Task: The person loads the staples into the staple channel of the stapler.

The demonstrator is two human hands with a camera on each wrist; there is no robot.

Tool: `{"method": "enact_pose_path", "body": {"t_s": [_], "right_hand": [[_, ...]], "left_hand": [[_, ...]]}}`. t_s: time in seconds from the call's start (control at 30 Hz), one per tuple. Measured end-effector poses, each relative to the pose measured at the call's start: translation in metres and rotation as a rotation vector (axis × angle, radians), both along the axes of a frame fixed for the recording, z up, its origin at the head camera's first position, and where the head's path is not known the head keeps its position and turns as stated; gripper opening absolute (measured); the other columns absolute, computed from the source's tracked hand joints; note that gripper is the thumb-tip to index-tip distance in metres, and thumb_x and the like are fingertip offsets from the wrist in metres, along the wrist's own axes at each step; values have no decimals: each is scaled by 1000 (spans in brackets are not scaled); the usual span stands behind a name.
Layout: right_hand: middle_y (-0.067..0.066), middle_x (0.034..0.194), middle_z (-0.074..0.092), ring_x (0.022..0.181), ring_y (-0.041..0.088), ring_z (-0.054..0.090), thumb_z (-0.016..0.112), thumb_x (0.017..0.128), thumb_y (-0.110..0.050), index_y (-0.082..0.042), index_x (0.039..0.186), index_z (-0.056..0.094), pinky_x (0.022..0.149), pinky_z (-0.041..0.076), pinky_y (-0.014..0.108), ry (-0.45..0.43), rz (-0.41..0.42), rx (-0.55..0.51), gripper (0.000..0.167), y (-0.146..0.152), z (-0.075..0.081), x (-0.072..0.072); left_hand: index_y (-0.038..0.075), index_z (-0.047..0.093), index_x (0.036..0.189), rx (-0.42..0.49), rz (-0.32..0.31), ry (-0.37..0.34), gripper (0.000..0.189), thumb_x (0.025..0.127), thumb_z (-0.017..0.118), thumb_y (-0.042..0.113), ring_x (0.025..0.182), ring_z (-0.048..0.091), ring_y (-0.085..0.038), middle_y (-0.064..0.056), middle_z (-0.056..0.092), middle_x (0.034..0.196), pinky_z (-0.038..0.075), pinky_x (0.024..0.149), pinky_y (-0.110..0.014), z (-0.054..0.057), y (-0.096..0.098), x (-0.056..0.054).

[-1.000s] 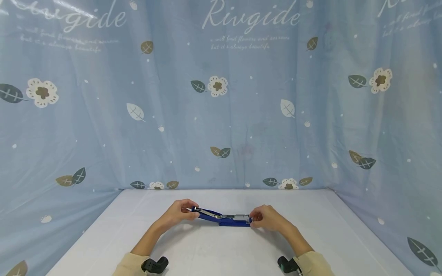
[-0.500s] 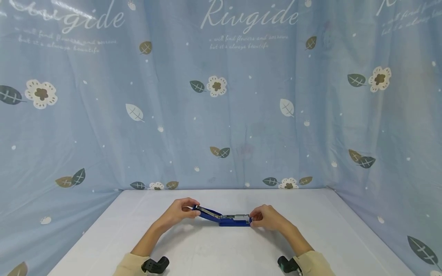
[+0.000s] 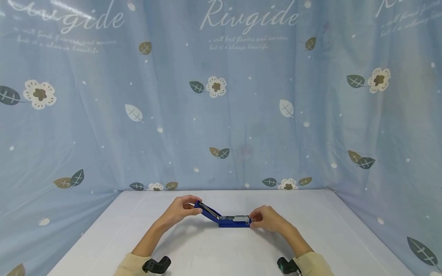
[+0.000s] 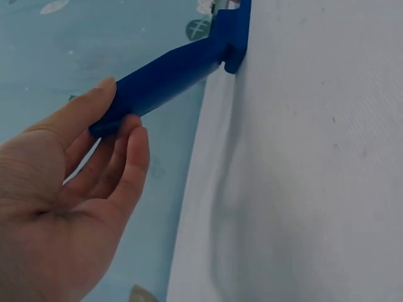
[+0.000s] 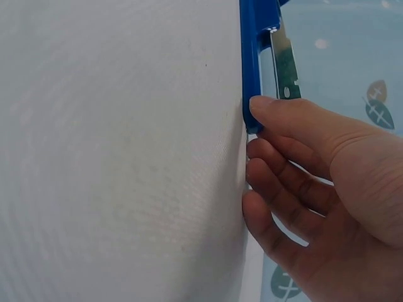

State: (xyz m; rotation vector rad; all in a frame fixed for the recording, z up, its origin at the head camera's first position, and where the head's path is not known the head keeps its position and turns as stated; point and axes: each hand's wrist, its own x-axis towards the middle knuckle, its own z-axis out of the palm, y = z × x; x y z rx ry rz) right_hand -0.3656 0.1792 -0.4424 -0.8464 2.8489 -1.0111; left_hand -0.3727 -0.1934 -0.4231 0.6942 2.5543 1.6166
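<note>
A blue stapler (image 3: 235, 225) lies on the white table, swung wide at its hinge so the metal inside shows. Its top arm slants up to the left, and my left hand (image 3: 181, 209) pinches the raised end between thumb and fingers. In the left wrist view the smooth blue back of that arm faces the camera, with the left hand (image 4: 82, 170) around its tip. On the other side my right hand (image 3: 267, 218) holds the far end of the base. Up close, the right thumb presses the end of the blue base (image 5: 250, 75), next to the metal magazine (image 5: 286, 66).
The white table (image 3: 221, 253) reaches back to a blue patterned curtain (image 3: 241, 115), which also hangs along both sides. Black wrist devices sit at the left cuff (image 3: 157, 265) and the right cuff (image 3: 288, 265).
My left hand has lifted the stapler's top arm higher and slightly to the right, so it tilts more steeply. The right hand and the base have stayed in place.
</note>
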Motion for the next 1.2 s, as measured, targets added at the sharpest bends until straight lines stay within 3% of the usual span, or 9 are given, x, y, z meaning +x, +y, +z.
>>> {"method": "enact_pose_path", "body": {"t_s": [0.33, 0.57, 1.2], "right_hand": [[-3, 83, 67, 74, 8, 56, 78, 83, -15, -4, 104, 72, 66, 48, 20, -11, -18, 4, 24, 0, 3, 1], [-3, 84, 68, 74, 8, 56, 78, 83, -16, -4, 104, 73, 66, 48, 20, -7, -20, 8, 25, 1, 1, 1], [-1, 86, 69, 77, 10, 58, 78, 82, -15, -3, 103, 72, 67, 49, 21, -15, -22, -3, 25, -1, 2, 3]], "left_hand": [[12, 63, 125, 23, 21, 38, 45, 86, 76, 30, 100, 68, -20, -10, 69, 115, 57, 86, -33, 11, 21, 2], [12, 64, 124, 27, 49, 48, 45, 85, 77, 30, 102, 67, -19, -7, 70, 113, 57, 86, -31, 12, 29, -1], [10, 64, 126, 56, 17, 82, 46, 85, 77, 28, 104, 67, -22, -10, 71, 113, 57, 86, -31, 16, 53, -3]]}}
